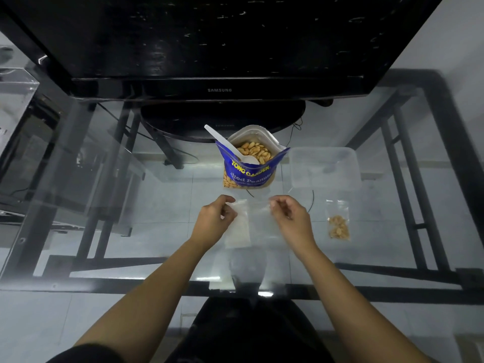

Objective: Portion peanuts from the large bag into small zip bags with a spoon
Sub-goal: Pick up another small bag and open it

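Note:
A large blue peanut bag point(248, 171) stands open on the glass table, full of peanuts, with a white plastic spoon point(230, 148) resting inside it. Just in front of it, my left hand point(214, 221) and my right hand point(290, 218) each pinch a top corner of a clear small zip bag point(258, 224) that holds nothing. Under it lies another flat small bag point(237, 234). A small zip bag with peanuts in it point(339, 222) lies flat to the right.
A clear plastic container point(324, 167) sits right of the peanut bag. A black monitor point(220, 87) on its stand fills the back of the glass table point(131, 205). A clear box point(15, 90) stands at the far left.

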`<state>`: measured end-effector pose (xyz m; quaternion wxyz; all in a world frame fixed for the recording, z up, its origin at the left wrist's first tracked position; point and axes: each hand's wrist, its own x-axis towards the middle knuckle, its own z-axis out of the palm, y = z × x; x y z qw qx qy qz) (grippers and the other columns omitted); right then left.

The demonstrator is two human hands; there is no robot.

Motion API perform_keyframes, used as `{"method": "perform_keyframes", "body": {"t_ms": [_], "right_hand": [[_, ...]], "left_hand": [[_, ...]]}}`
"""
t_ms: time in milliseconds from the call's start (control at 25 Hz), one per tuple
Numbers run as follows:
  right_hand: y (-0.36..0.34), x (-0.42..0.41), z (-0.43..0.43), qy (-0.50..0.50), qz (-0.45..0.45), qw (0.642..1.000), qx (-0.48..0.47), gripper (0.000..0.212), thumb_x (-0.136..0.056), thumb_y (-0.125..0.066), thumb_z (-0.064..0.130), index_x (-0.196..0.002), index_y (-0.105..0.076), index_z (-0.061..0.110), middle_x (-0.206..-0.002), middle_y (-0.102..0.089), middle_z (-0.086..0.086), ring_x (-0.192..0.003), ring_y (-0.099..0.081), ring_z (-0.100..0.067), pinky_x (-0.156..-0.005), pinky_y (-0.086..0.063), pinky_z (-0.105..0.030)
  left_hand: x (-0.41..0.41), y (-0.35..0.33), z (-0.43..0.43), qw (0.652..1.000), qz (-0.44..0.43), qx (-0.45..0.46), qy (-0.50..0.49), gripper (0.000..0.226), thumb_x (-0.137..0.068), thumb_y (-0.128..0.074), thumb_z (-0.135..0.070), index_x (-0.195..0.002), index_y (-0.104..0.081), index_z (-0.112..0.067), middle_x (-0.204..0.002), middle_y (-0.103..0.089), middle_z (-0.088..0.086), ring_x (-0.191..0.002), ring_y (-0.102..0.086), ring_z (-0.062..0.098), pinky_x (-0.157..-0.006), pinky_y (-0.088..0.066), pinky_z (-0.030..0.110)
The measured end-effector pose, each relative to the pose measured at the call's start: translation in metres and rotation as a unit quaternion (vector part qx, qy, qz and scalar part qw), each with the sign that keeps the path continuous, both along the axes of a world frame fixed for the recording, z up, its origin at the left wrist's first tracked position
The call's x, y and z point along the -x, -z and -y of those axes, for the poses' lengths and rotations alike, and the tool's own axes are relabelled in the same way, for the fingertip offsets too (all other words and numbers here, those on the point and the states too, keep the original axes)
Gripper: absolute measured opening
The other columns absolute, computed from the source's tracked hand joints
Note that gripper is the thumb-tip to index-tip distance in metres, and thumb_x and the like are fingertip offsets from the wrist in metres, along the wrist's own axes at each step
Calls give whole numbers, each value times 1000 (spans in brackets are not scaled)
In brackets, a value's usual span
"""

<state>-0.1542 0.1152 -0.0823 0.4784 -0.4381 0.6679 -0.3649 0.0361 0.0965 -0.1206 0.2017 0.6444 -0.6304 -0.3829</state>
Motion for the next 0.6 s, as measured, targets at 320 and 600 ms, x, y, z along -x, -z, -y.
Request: {"method": "perform_keyframes", "body": {"t_ms": [320,600], "right_hand": [[-35,9,-11,-38,8,998,45,26,-87,-62,22,-110,-54,30,-80,-65,8,-67,-62,-6,-66,-48,-14],[-55,6,-7,-104,-4,991,87,39,-83,-67,24,-118,-50,26,-80,-68,10,-63,-58,-1,-68,-48,-17]], "left_hand": [[17,-42,-8,997,-5,34,-65,23,-89,-58,-32,-102,-65,-14,-104,-64,4,-87,-59,11,-74,-46,22],[15,-100,-6,920,-341,-192,24,15,-88,-57,-4,-97,-69,-7,-80,-72,-1,-73,-66,10,-67,-53,19]]}}
